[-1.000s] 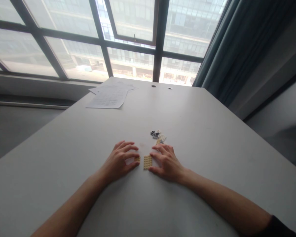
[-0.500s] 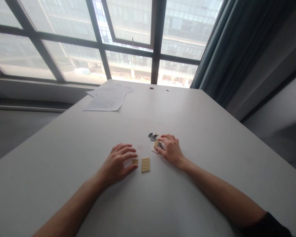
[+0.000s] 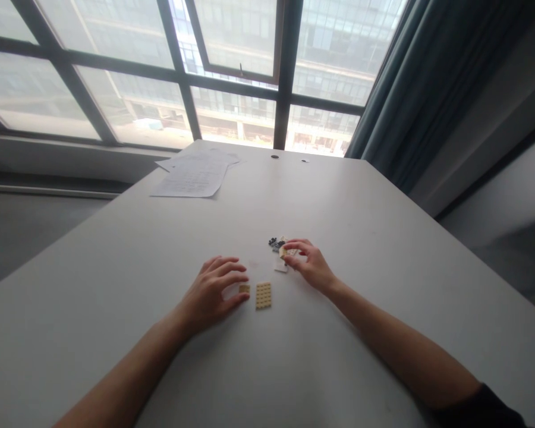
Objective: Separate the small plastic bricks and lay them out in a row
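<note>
My left hand [image 3: 214, 291] rests on the white table [image 3: 160, 249], its fingers curled over a small tan brick [image 3: 244, 289]. Just right of that brick a tan studded plate [image 3: 263, 295] lies flat by itself. My right hand [image 3: 310, 264] is farther back, pinching a small tan plate [image 3: 289, 252] a little above the table. A small white piece [image 3: 280, 267] lies under that hand's fingertips. A few dark small pieces [image 3: 275, 242] sit just behind it.
Printed paper sheets [image 3: 194, 172] lie at the table's far left corner. Two small dark holes [image 3: 274, 157] mark the far edge. A large window [image 3: 232, 65] stands behind the table and a grey-blue curtain [image 3: 428, 77] hangs at the right.
My right hand left the tan studded plate, reached back to the pile of small pieces and picked up a small tan plate. My left hand stayed put.
</note>
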`<state>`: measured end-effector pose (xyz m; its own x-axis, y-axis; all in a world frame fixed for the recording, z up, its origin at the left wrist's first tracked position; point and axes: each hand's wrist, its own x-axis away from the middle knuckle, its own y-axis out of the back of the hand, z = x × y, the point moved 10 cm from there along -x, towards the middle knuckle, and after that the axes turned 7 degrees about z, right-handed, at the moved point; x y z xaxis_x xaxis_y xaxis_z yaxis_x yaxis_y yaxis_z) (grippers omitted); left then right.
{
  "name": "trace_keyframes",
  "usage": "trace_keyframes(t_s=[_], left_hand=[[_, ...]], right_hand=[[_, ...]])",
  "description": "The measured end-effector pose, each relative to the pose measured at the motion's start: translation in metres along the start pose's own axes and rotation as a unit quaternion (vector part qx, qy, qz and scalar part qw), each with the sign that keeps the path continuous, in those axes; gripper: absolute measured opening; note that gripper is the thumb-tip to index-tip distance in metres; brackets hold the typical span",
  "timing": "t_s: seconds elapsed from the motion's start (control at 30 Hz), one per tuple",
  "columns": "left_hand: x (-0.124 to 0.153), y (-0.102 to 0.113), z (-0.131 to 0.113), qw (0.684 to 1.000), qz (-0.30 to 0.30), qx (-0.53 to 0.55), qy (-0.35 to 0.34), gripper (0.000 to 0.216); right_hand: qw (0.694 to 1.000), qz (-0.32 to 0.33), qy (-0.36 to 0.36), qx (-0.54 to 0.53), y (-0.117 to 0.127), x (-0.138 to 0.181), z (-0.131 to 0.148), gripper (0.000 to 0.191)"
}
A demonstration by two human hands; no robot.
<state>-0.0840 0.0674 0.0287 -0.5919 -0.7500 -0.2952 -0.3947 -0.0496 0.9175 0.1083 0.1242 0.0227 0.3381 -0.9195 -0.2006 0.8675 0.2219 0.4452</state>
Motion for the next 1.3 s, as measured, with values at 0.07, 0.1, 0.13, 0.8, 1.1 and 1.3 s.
trace_keyframes(t_s=[0.07,0.1,0.13,0.8,1.1,1.3], left_hand=[[-0.001,0.001,-0.001,1.000,-0.002,-0.002,-0.001,0.021],[-0.001,0.001,-0.001,1.000,-0.002,-0.003,-0.001,0.021],[-0.001,0.001,-0.001,1.000,-0.003,-0.005,-0.002,0.021],[-0.009,0.001,-0.040,0.998,-0.032,-0.029,-0.050,0.022],[-0.038,-0.014,-0.062,0.999,0.011,-0.034,0.017,0.034],[-0.051,-0.023,-0.066,0.998,0.040,-0.048,0.026,0.030]], right_hand=[[0.981,0.018,-0.052,-0.187,0.000,0.004,-0.011,0.042],[0.963,0.023,-0.077,-0.258,0.000,0.007,-0.015,0.047],[0.946,0.027,-0.097,-0.307,0.000,0.011,-0.018,0.050],[0.941,0.123,0.122,0.292,-0.036,0.046,0.025,0.030],[0.959,0.001,0.021,0.284,0.014,0.024,0.000,0.029],[0.952,0.006,0.006,0.306,0.007,0.005,-0.008,0.036]])
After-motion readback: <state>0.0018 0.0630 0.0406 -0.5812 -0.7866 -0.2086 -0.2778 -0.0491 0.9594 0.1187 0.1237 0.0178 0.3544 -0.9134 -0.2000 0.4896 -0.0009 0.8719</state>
